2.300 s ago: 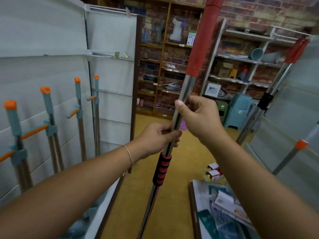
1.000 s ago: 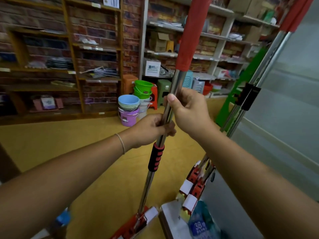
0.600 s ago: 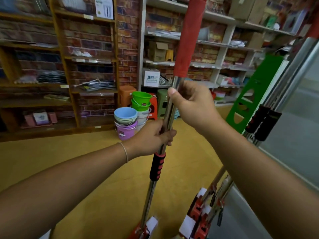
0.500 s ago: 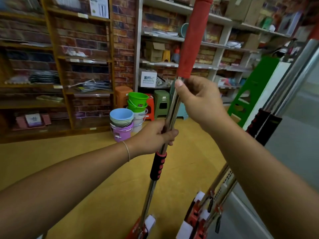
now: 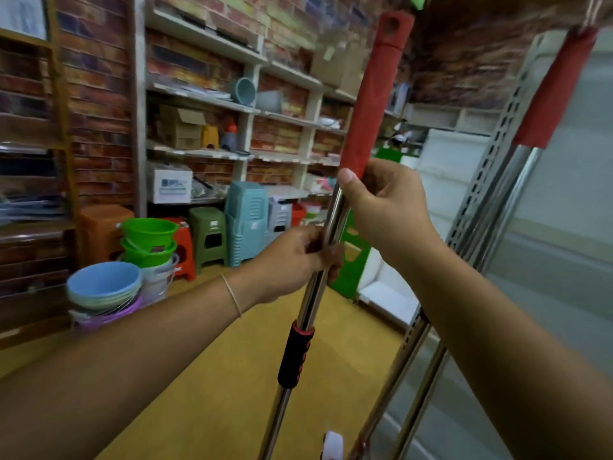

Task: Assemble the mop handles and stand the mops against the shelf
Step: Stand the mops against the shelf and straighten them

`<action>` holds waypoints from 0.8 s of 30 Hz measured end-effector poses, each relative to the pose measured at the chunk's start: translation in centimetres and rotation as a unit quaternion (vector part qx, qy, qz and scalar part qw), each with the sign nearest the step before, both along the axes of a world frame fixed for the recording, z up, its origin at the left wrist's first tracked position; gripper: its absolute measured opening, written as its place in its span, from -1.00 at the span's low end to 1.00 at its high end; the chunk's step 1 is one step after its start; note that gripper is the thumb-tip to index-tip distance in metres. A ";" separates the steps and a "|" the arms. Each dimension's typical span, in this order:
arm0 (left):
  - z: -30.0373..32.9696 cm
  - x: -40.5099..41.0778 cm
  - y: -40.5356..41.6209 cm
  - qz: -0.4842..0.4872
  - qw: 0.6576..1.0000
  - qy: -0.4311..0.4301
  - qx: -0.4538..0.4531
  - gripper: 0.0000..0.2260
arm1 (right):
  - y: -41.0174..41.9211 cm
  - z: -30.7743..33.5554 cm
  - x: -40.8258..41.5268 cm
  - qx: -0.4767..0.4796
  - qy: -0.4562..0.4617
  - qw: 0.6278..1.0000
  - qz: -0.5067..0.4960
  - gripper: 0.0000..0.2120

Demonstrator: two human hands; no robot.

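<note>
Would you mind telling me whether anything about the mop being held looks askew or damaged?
Nothing stands out. The mop handle looks straight and intact, leaning slightly, gripped by the left hand and right hand.

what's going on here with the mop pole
A person is holding a mop handle upright in a shop aisle with both hands. The right hand grips the steel tube just under the red grip, and the left hand grips it lower down, above the black collar. Two more mops with red grips already lean against the white shelf upright on the right. The held one is not yet set against it.
</note>
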State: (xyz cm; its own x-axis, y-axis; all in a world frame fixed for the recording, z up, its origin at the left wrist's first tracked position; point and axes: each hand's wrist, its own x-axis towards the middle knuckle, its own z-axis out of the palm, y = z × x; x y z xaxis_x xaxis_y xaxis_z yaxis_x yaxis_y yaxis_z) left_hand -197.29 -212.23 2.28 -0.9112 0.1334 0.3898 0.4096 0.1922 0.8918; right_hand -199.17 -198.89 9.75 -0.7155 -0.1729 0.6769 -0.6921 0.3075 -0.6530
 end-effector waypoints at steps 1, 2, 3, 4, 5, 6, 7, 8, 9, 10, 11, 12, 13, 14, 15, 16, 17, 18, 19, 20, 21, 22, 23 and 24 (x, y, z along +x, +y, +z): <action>0.4 -1.0 -0.2 -0.012 1.000 0.011 -0.023 -0.80 | -0.2 0.5 -0.5 0.001 -0.006 1.000 -0.012 -0.83; 1.0 -1.8 -0.4 -0.021 0.998 0.020 -0.050 -0.80 | -0.4 1.1 -1.0 0.000 -0.011 1.000 -0.024 -0.84; 1.6 -2.6 -0.5 -0.036 0.997 0.025 -0.070 -0.80 | -0.6 1.8 -1.5 -0.002 -0.014 0.999 -0.037 -0.83; 2.1 -3.5 -0.5 -0.057 0.995 0.025 -0.078 -0.80 | -0.7 2.4 -1.8 -0.005 -0.013 0.998 -0.055 -0.81; 2.6 -4.2 -0.3 -0.082 0.993 0.025 -0.077 -0.82 | -0.6 3.1 -2.1 -0.009 -0.007 0.997 -0.075 -0.77; 3.1 -4.7 0.0 -0.104 0.991 0.027 -0.077 -0.83 | -0.5 3.7 -2.3 -0.017 -0.001 0.995 -0.095 -0.73; 3.6 -5.2 0.4 -0.121 0.989 0.030 -0.077 -0.86 | -0.3 4.2 -2.4 -0.026 0.002 0.993 -0.113 -0.70; 4.1 -5.6 0.8 -0.137 0.987 0.033 -0.072 -0.87 | -0.1 4.8 -2.5 -0.039 0.000 0.991 -0.129 -0.69; 4.8 -6.1 1.3 -0.152 0.986 0.037 -0.060 -0.88 | 0.2 5.4 -2.4 -0.053 -0.005 0.988 -0.142 -0.71; 5.6 -6.5 1.8 -0.165 0.985 0.042 -0.039 -0.86 | 0.5 5.9 -2.3 -0.066 -0.010 0.986 -0.154 -0.74; 6.6 -7.0 2.2 -0.177 0.983 0.047 -0.018 -0.81 | 0.7 6.5 -2.1 -0.073 -0.011 0.983 -0.167 -0.77; 7.5 -7.6 2.7 -0.190 0.980 0.053 -0.002 -0.76 | 1.0 7.0 -1.9 -0.076 -0.009 0.981 -0.181 -0.81; 8.3 -8.1 3.1 -0.204 0.977 0.062 0.003 -0.74 | 1.2 7.4 -1.7 -0.076 -0.008 0.978 -0.194 -0.84; 8.7 -8.5 3.5 -0.218 0.973 0.076 -0.004 -0.75 | 1.4 7.8 -1.5 -0.077 -0.007 0.976 -0.205 -0.86; 8.9 -8.9 4.0 -0.231 0.969 0.092 -0.019 -0.77 | 1.6 8.2 -1.4 -0.076 -0.009 0.974 -0.214 -0.87; 8.9 -9.2 4.3 -0.237 0.965 0.105 -0.036 -0.80 | 1.9 8.5 -1.3 -0.074 -0.012 0.972 -0.221 -0.86; 8.9 -9.5 4.7 -0.237 0.963 0.118 -0.054 -0.82 | 2.1 8.7 -1.2 -0.074 -0.014 0.970 -0.230 -0.84; 8.8 -9.7 5.1 -0.234 0.961 0.131 -0.070 -0.84 | 2.5 8.9 -1.1 -0.076 -0.016 0.967 -0.242 -0.84; 8.8 -9.8 5.4 -0.232 0.958 0.146 -0.086 -0.85 | 2.8 9.0 -1.0 -0.078 -0.016 0.963 -0.257 -0.84; 8.8 -9.8 5.7 -0.233 0.954 0.162 -0.098 -0.84 | 3.2 9.1 -1.0 -0.079 -0.015 0.960 -0.269 -0.85; 9.0 -9.8 6.1 -0.236 0.950 0.177 -0.106 -0.83 | 3.6 9.1 -0.9 -0.079 -0.014 0.957 -0.278 -0.85; 9.2 -9.8 6.4 -0.240 0.946 0.187 -0.112 -0.83 | 3.9 9.1 -0.7 -0.078 -0.013 0.955 -0.286 -0.84; 9.4 -9.7 6.7 -0.243 0.944 0.193 -0.115 -0.82 | 4.2 9.2 -0.5 -0.075 -0.011 0.953 -0.293 -0.83; 9.6 -9.5 7.0 -0.248 0.941 0.197 -0.118 -0.82 | 4.5 9.3 -0.3 -0.071 -0.008 0.951 -0.301 -0.82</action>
State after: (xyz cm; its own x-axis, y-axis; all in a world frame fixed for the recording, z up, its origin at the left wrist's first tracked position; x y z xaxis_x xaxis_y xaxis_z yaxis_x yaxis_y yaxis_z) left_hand -206.81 -205.23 11.88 -0.5057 0.6291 0.5903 0.7904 0.0637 0.6093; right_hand -199.48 -194.41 19.07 -0.6658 0.3636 0.6515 -0.4088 0.5527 -0.7262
